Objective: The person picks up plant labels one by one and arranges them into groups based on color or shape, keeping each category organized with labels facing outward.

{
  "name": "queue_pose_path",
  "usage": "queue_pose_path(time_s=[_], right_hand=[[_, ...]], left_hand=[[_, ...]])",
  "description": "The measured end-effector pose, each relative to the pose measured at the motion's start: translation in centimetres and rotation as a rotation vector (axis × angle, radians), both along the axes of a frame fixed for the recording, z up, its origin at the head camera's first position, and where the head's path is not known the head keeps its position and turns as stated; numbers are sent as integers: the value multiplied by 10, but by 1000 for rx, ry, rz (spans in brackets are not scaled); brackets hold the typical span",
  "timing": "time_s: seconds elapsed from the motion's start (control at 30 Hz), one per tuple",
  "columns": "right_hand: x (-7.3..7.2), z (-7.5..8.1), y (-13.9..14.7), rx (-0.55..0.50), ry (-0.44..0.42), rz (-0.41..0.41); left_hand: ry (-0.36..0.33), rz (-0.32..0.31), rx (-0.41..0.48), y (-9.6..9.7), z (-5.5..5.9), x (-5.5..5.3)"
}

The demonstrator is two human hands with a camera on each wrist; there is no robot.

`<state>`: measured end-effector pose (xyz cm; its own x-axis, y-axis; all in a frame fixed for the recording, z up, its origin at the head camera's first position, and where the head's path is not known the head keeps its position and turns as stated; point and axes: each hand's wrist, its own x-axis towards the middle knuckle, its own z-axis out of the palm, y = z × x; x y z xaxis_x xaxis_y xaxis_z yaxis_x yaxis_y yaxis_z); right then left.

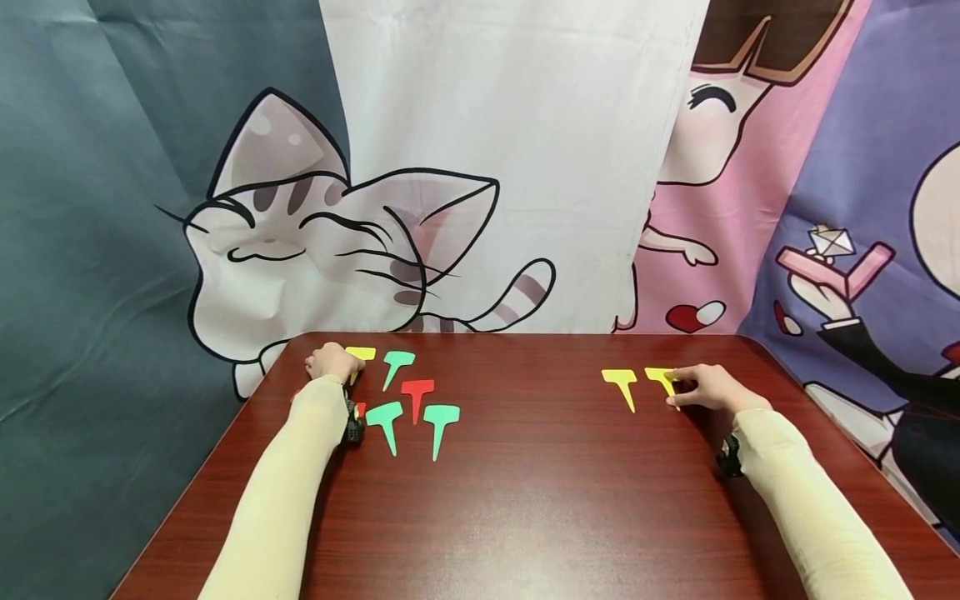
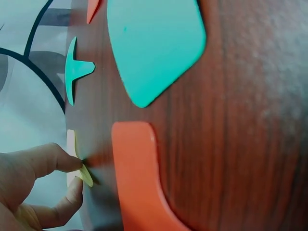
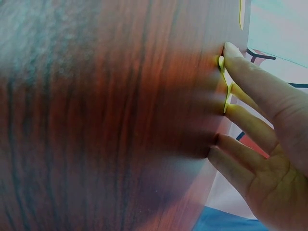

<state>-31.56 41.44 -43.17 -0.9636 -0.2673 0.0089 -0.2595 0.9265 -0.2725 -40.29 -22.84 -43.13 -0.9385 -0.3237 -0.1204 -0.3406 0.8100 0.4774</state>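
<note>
At the table's far left, my left hand (image 1: pixel 333 362) pinches a yellow T-shaped plant label (image 2: pixel 86 175) between thumb and fingertip. My right hand (image 1: pixel 708 388), at the far right, holds another yellow T-shaped plant label (image 1: pixel 658 375) at table level, thumb and fingers at its edges. Left of that lies a third yellow label (image 1: pixel 619 379). Near my left hand are green labels (image 1: pixel 441 417) and a red label (image 1: pixel 417 390). Another red label (image 2: pixel 132 159) is mostly hidden by my left wrist in the head view.
The dark red-brown wooden table (image 1: pixel 510 500) has a rounded far edge. Behind it hangs a cloth backdrop (image 1: pixel 510 92) with cartoon drawings, close to that edge. A dark wrist device (image 1: pixel 353 423) is on the left wrist, and a similar one (image 1: pixel 728 457) on the right.
</note>
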Motion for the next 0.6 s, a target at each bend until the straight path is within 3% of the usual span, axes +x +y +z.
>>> queue_pose_path(time_s=[0.6], right_hand=[[2,1,-1,-5,-18,-4]], left_hand=[[31,-64,-22,-6,0,1]])
